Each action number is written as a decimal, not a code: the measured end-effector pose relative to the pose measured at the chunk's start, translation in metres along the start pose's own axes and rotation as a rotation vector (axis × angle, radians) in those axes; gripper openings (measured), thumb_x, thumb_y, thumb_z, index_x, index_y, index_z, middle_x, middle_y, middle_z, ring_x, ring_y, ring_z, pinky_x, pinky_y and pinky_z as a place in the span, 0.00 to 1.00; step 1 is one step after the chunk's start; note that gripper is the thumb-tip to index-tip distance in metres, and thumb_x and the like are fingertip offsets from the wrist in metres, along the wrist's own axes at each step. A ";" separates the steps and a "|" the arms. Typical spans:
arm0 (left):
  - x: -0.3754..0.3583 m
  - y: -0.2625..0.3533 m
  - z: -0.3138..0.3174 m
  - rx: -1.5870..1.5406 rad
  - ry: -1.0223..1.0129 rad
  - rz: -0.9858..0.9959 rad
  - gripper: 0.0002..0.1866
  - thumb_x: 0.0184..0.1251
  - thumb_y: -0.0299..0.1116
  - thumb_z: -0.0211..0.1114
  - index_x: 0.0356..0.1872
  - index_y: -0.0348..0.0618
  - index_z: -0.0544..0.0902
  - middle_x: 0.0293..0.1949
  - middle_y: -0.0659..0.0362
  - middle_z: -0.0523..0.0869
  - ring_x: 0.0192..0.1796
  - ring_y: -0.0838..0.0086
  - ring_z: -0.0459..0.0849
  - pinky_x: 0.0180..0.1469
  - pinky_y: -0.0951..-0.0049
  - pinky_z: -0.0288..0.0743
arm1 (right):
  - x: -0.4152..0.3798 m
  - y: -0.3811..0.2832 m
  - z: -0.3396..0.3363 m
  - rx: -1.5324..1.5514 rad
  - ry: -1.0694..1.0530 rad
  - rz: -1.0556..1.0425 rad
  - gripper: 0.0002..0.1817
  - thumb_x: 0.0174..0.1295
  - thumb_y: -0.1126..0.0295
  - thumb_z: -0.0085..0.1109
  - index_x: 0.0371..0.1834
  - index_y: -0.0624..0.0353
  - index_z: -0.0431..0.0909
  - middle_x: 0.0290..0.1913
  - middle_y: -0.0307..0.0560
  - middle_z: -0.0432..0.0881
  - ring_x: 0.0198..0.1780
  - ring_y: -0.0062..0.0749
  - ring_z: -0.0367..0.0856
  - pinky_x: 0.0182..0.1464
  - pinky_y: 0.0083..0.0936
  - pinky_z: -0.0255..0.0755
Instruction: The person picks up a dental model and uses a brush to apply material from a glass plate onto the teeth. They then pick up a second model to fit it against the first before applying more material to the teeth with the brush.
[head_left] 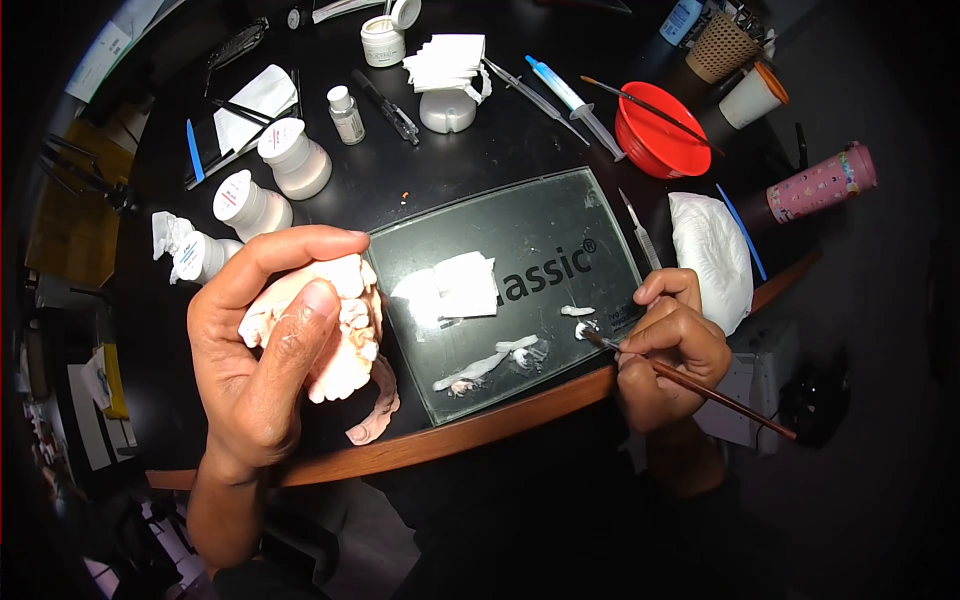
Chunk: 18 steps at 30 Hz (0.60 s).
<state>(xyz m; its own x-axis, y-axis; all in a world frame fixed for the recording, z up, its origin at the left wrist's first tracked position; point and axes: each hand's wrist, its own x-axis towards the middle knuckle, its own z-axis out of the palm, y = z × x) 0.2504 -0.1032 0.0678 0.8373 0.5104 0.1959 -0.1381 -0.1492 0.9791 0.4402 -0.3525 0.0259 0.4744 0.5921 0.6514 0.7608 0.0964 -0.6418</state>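
My left hand (265, 340) is closed around a pale pink dental model (345, 365), thumb across its top and tooth shapes facing right. In my right hand (670, 355) is a thin brush (705, 389) with a reddish-brown handle. Its tip meets a small dab of white paste (582, 328) on the glass slab (540, 225). More white paste (478, 368) lies in streaks along the slab's near side. A folded white tissue (467, 285) rests on the slab. Beside the slab's near left corner lies a curved pink strip (376, 408), close under the model.
Several powder jars (295, 160) stand at left. A red bowl (650, 150) with another brush across it, a syringe (577, 100) and tweezers (535, 95) lie behind the slab. A scalpel-like tool (640, 230), a white pad (710, 260) and a pink bottle (822, 182) are at right.
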 end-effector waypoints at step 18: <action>0.000 0.000 -0.001 0.010 -0.003 -0.006 0.19 0.77 0.32 0.60 0.61 0.30 0.80 0.37 0.49 0.89 0.33 0.77 0.87 0.36 0.79 0.80 | -0.001 0.001 0.001 0.015 0.019 0.012 0.04 0.37 0.80 0.56 0.18 0.59 0.76 0.14 0.37 0.71 0.25 0.26 0.66 0.50 0.34 0.71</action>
<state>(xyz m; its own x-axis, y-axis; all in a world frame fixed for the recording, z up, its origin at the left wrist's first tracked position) 0.2499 -0.1028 0.0680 0.8399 0.5084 0.1902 -0.1281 -0.1549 0.9796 0.4402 -0.3523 0.0239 0.4917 0.5780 0.6513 0.7484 0.1019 -0.6554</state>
